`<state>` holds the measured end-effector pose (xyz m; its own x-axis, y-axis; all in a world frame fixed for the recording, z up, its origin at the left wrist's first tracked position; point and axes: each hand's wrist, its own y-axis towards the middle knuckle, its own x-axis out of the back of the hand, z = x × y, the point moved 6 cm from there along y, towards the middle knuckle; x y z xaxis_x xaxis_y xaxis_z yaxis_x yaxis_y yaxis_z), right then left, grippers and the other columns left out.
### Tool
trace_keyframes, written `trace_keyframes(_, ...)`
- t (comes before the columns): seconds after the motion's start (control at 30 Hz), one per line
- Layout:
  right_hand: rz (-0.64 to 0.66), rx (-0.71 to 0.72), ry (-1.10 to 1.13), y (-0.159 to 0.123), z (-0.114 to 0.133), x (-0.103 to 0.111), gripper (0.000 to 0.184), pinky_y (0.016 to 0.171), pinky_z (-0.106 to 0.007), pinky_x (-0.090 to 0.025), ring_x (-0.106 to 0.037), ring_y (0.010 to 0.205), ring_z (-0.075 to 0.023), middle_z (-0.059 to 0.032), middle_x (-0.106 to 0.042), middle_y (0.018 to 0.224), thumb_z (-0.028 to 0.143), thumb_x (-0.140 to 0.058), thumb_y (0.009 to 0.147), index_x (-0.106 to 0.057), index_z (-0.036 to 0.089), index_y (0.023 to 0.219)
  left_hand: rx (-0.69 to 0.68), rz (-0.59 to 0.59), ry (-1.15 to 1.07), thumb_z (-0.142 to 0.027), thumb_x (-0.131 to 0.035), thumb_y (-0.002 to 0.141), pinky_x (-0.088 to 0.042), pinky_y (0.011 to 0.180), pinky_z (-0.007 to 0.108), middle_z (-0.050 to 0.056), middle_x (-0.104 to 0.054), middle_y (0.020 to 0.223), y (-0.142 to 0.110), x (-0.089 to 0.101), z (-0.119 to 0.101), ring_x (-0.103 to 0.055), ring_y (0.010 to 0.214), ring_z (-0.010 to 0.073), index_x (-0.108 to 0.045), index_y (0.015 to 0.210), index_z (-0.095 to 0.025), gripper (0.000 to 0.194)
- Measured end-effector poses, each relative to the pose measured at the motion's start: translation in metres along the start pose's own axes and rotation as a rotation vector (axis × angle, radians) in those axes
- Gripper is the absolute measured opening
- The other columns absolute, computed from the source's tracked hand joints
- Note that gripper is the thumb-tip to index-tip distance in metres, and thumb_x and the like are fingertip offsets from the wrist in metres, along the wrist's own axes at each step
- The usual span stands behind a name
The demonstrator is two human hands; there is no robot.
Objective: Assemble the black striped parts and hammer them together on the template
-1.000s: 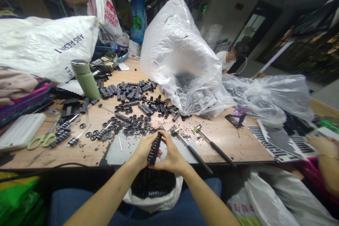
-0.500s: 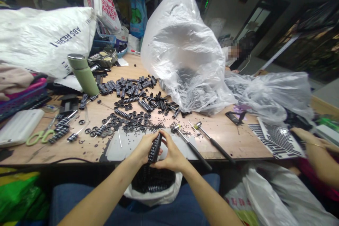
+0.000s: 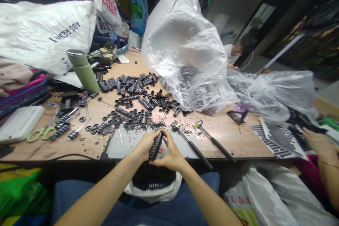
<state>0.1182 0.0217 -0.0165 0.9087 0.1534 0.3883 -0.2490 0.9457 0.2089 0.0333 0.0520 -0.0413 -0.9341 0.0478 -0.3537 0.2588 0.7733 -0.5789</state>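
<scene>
Both my hands meet at the table's near edge around one black ribbed stack of small discs (image 3: 155,145). My left hand (image 3: 145,145) grips its left side and lower end. My right hand (image 3: 169,153) is curled round the right side, with a finger on the stack's top end. Just beyond my hands lie several loose black discs (image 3: 129,122) and tiny black beads, and farther back several finished black stacks (image 3: 127,86). A white bag (image 3: 155,183) of finished stacks sits on my lap under my hands.
Two metal-tipped tools (image 3: 201,141) lie right of my hands. A big clear plastic bag (image 3: 185,49) stands mid-table. A green flask (image 3: 82,71), green scissors (image 3: 39,132) and a white sack (image 3: 45,33) are at the left. Another person's hand (image 3: 316,143) rests on sheets at the right.
My hands stay closed on the stack, turning it slightly. The view has tilted a little. The other person's hand at the right has shifted on the sheets.
</scene>
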Motion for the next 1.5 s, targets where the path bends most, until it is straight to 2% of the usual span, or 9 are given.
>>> trace_keyframes(0.2, -0.049, 0.006, -0.234, 0.002, -0.002, -0.001, 0.099, 0.102, -0.040, -0.030, -0.036, 0.119, -0.0260, -0.0128, -0.037, 0.126, 0.028, -0.076, 0.045, -0.025, 0.016, 0.128, -0.053, -0.005, 0.145, -0.035, -0.043, 0.082, -0.046, 0.045, 0.026, 0.002, -0.055, 0.055, 0.007, 0.004, 0.003, -0.054, 0.045, 0.0127, -0.056, 0.078, -0.011, 0.028)
trace_keyframes(0.4, -0.162, -0.021, -0.514, -0.003, -0.029, -0.002, 0.089, 0.100, -0.047, -0.030, -0.032, 0.122, -0.0306, -0.0188, -0.035, 0.128, 0.022, -0.064, 0.058, -0.018, 0.011, 0.133, -0.914, -0.025, 1.016, -0.018, -0.053, 0.074, -0.043, 0.083, 0.038, 0.009, -0.055, 0.094, -0.001, -0.003, 0.002, -0.051, 0.091, 0.0202, -0.053, 0.116, -0.016, 0.041)
trace_keyframes(0.5, -0.157, -0.092, -0.719, -0.016, -0.041, 0.026, 0.078, 0.096, -0.045, -0.034, -0.032, 0.122, -0.0288, -0.0174, -0.035, 0.130, 0.027, -0.060, 0.068, -0.020, 0.013, 0.133, -1.064, 0.061, 1.316, -0.006, -0.042, 0.078, -0.043, 0.081, 0.035, 0.011, -0.056, 0.096, 0.002, -0.003, 0.015, -0.051, 0.090, 0.0187, -0.050, 0.118, -0.013, 0.041)
trace_keyframes(0.6, -0.276, -0.358, -1.057, -0.036, -0.054, 0.083, 0.039, 0.084, -0.043, -0.040, -0.046, 0.107, -0.0300, -0.0176, -0.052, 0.110, 0.032, -0.054, 0.077, -0.048, 0.013, 0.112, -1.158, 0.140, 1.548, -0.002, -0.039, 0.079, -0.042, 0.079, 0.034, 0.011, -0.058, 0.099, -0.003, -0.002, 0.016, -0.052, 0.091, 0.0185, -0.050, 0.116, -0.014, 0.040)
trace_keyframes(0.73, -0.197, -0.505, -1.141, -0.060, -0.055, 0.113, 0.022, 0.066, -0.032, -0.042, -0.058, 0.076, -0.0238, -0.0123, -0.060, 0.082, 0.032, -0.039, 0.087, -0.053, 0.015, 0.082, -1.163, 0.088, 1.756, -0.005, -0.036, 0.083, -0.037, 0.079, 0.041, 0.012, -0.060, 0.101, -0.012, -0.003, 0.007, -0.053, 0.091, 0.0212, -0.050, 0.116, -0.016, 0.038)
trace_keyframes(0.9, -0.211, -0.423, -0.720, -0.089, -0.037, 0.079, 0.038, 0.053, -0.025, -0.038, -0.059, 0.058, -0.0187, -0.0050, -0.061, 0.065, 0.038, -0.015, 0.092, -0.048, 0.020, 0.084, -1.147, 0.011, 1.782, -0.007, -0.034, 0.083, -0.033, 0.085, 0.045, 0.012, -0.060, 0.106, -0.013, -0.003, 0.004, -0.050, 0.103, 0.0245, -0.050, 0.118, -0.017, 0.039)
trace_keyframes(1.1, -0.194, -0.436, -0.672, -0.095, -0.023, 0.062, 0.040, 0.047, -0.025, -0.033, -0.057, 0.051, -0.0201, -0.0034, -0.058, 0.056, 0.043, -0.015, 0.090, -0.045, 0.022, 0.075, -1.109, -0.035, 1.823, -0.007, -0.033, 0.082, -0.028, 0.096, 0.045, 0.013, -0.057, 0.115, -0.011, -0.010, 0.016, -0.045, 0.113, 0.0241, -0.046, 0.122, -0.015, 0.043)
trace_keyframes(1.33, -0.249, -0.227, -0.475, -0.072, 0.040, 0.048, 0.035, 0.047, -0.022, -0.035, -0.054, 0.049, -0.0149, -0.0009, -0.056, 0.058, 0.040, -0.018, 0.091, -0.046, 0.021, 0.082, -1.054, -0.037, 1.776, -0.057, -0.040, 0.075, -0.014, 0.105, 0.047, 0.025, -0.030, 0.137, -0.010, -0.031, 0.043, -0.018, 0.130, 0.0327, -0.028, 0.131, 0.002, 0.082)
trace_keyframes(1.5, -0.046, -0.267, -0.712, -0.071, 0.012, 0.005, 0.041, 0.046, -0.025, -0.034, -0.060, 0.052, -0.0200, -0.0071, -0.062, 0.063, 0.039, -0.017, 0.091, -0.051, 0.020, 0.078, -1.024, -0.013, 1.795, -0.036, -0.037, 0.078, -0.016, 0.104, 0.046, 0.024, -0.024, 0.140, -0.004, -0.025, 0.051, -0.013, 0.131, 0.0319, -0.024, 0.132, 0.003, 0.068)
